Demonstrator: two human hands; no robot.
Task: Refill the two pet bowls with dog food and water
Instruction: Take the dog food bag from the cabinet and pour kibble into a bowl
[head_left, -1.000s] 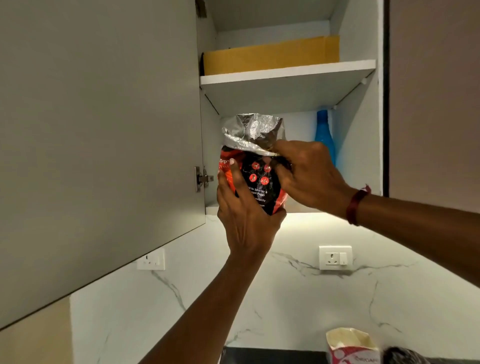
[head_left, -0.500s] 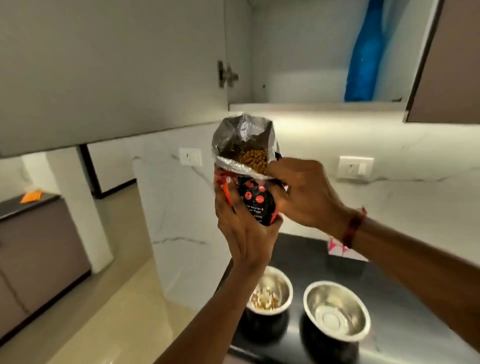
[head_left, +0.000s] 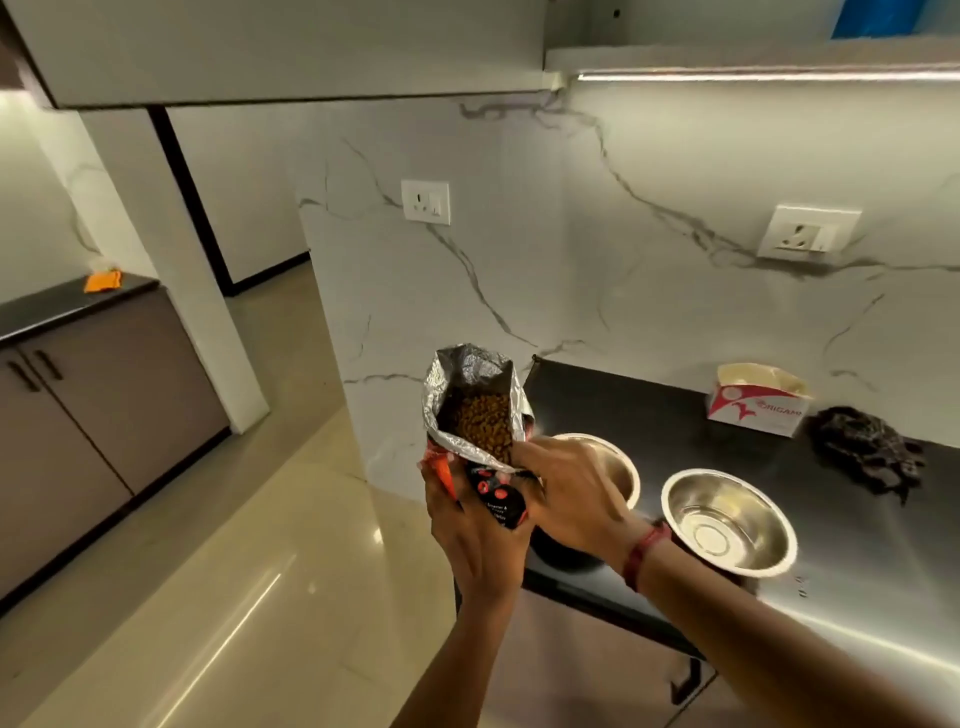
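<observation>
An open dog food bag, red and black with a foil lining, shows brown kibble inside. My left hand grips its lower part from below. My right hand pinches its right edge near the mouth. The bag is upright, just left of the counter's corner. Two steel bowls stand on the black counter. The left bowl is mostly hidden behind my right hand. The right bowl is bare inside.
A white and red tissue box and a dark crumpled cloth lie at the back of the counter. Wall sockets sit on the marble backsplash. An open wall cabinet with a blue bottle hangs overhead. Beige floor spreads to the left.
The bag came down out of the wall cabinet to counter height, held in both hands. My view dropped from the cabinet to the counter and both bowls.
</observation>
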